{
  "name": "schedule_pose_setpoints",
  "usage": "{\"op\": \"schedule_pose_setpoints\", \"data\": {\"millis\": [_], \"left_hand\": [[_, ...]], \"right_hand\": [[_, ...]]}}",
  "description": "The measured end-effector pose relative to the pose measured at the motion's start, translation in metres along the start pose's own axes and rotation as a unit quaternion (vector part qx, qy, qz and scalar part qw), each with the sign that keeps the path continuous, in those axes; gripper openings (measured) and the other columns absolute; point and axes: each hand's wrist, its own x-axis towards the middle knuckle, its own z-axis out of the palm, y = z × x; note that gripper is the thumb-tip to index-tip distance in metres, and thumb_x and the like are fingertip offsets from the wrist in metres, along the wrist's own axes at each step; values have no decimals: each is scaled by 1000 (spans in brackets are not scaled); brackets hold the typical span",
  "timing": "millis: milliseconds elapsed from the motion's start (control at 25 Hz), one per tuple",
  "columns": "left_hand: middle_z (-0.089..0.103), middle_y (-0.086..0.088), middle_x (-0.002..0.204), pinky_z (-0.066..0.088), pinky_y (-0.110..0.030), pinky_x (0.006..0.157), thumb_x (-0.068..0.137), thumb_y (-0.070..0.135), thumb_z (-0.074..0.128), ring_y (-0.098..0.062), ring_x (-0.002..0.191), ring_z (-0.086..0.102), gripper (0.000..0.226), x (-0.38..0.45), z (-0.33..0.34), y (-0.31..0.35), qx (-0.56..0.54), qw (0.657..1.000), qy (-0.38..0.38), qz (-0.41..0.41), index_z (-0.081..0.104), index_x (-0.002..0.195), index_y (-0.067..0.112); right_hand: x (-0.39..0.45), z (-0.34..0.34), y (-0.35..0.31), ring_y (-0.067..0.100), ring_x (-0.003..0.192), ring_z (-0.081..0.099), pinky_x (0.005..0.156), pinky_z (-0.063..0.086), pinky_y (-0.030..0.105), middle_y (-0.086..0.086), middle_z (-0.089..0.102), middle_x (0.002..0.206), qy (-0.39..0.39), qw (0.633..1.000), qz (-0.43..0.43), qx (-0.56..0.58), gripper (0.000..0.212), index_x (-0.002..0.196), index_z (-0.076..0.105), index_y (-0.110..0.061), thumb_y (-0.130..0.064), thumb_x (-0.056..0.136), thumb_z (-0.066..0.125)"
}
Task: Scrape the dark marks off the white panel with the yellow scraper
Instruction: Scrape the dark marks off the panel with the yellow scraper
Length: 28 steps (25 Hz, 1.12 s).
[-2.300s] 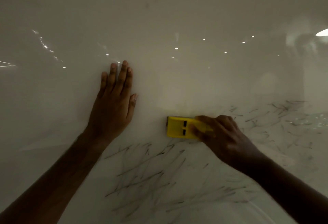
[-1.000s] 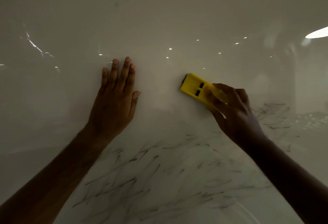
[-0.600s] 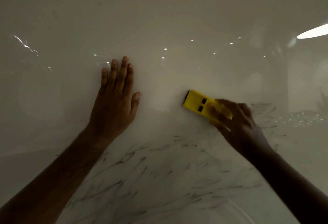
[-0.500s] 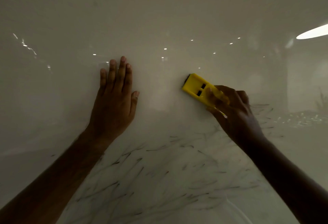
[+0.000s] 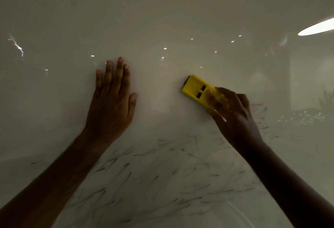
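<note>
A glossy white panel (image 5: 162, 20) fills the view. Dark scribbled marks (image 5: 153, 173) cover its lower middle, and more marks (image 5: 258, 112) show at the right beside my wrist. My right hand (image 5: 233, 117) grips the rear of the yellow scraper (image 5: 197, 90), whose dark front edge points up-left and lies against a bare part of the panel above the marks. My left hand (image 5: 112, 105) presses flat on the panel with straight fingers, left of the scraper.
Small light spots and a bright oval lamp reflection (image 5: 316, 27) shine on the panel at the upper right. A faint reflection of a room (image 5: 307, 112) shows at the right edge.
My right hand has stroked the scraper back and forth, from the top of the marks up to the bare panel, down and up again. It now sits slightly lower-right. My left hand has stayed put.
</note>
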Motion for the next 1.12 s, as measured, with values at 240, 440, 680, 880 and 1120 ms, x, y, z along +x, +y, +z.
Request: {"op": "schedule_pose_setpoints", "data": {"millis": [240,440,680,880,1120], "left_hand": [[7,-23,179,3,-59,135,112,36,27,-45,166,6,71,9,5,19,-10,1000,0,6,10,169,-3],[7,-25,178,2,-58,135,112,35,29,-44,166,5,71,12,8,31,-18,1000,1,15,12,168,-6],[8,-25,178,5,-60,135,112,34,28,-44,166,5,71,21,9,46,-31,999,1,15,12,168,-6],[8,-24,178,7,-60,135,112,35,28,-44,166,6,71,23,8,50,-41,999,-6,22,14,168,-5],[8,-25,178,7,-60,135,111,35,30,-45,166,6,71,27,8,58,-49,999,-12,18,15,167,-6]], "right_hand": [[-59,1,-8,34,103,56,96,50,44,14,56,151,-28,997,-73,20,48,154,55,-23,-27,107,66],[-37,-10,36,38,109,56,98,51,46,17,60,146,9,1000,6,-4,48,151,58,-19,-28,104,66],[-43,0,9,34,109,56,97,49,42,15,58,147,-1,999,-46,26,46,151,58,-19,-26,107,66],[-60,-13,46,39,106,60,95,54,49,15,60,147,-15,999,-32,12,44,150,59,-23,-27,106,66],[-10,-6,39,36,115,51,98,50,47,15,57,147,35,998,37,41,46,150,59,-19,-21,105,65]]}}
